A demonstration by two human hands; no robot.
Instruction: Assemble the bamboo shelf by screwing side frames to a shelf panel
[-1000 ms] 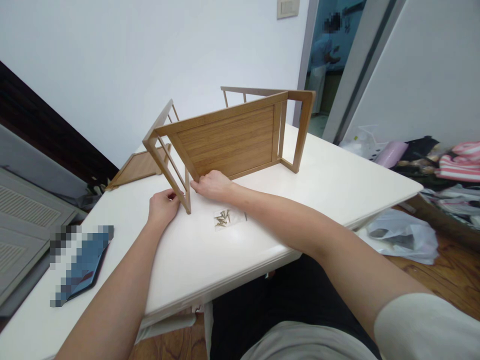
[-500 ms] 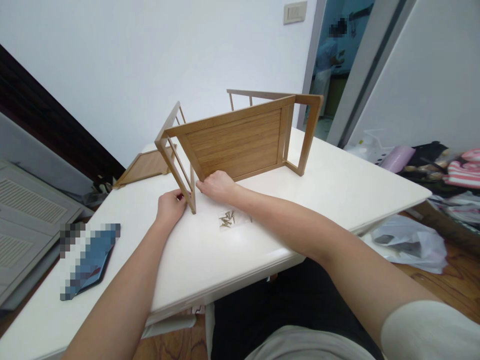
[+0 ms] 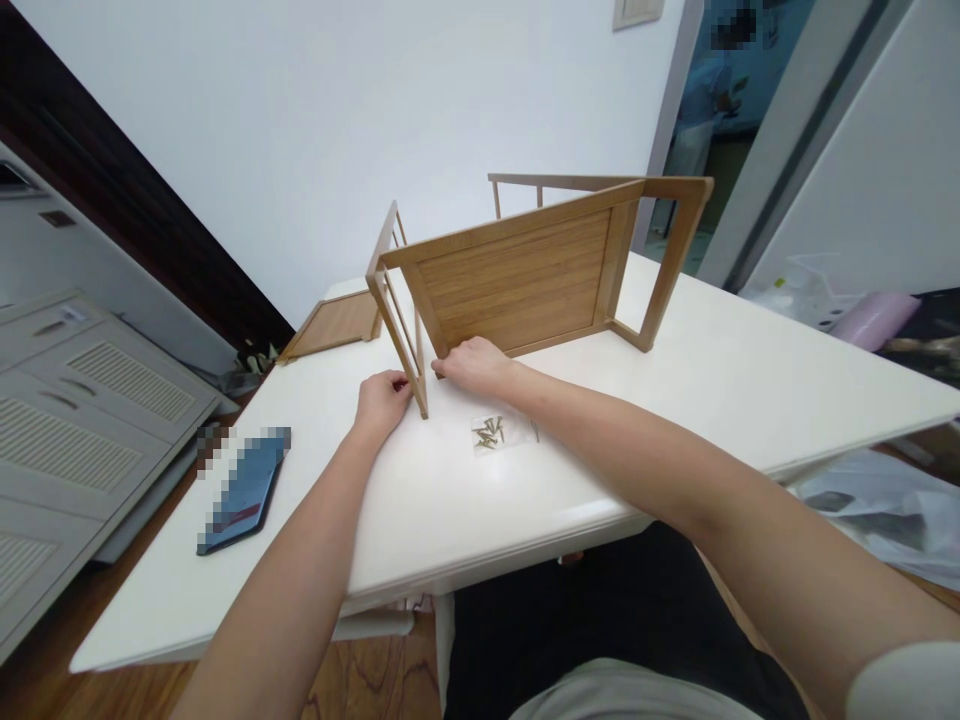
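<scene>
Far left on the white, smooth tabletop (image 3: 435,520) lies a dark, flat, slab-shaped device (image 3: 247,500); behind it is a brown rectangular wooden panel (image 3: 334,325), laid flat. My left hand (image 3: 382,405) is bent at the foot of the slanting, light-brown wooden side frame (image 3: 394,328); I can't tell whether its fingertips grip anything. That frame stands between my two hands. Just right of it, my right hand (image 3: 476,367), the nearer one, is closed on the lower left corner of the brown, wood-grained upright board (image 3: 517,280), whose long axis runs away rightward from my grip. On my side of that hand, a clear plastic bag of brass-coloured screws (image 3: 487,432) lies near my forearm. Beyond, at the board's right end, stands the matching brown wooden frame (image 3: 678,255).
</scene>
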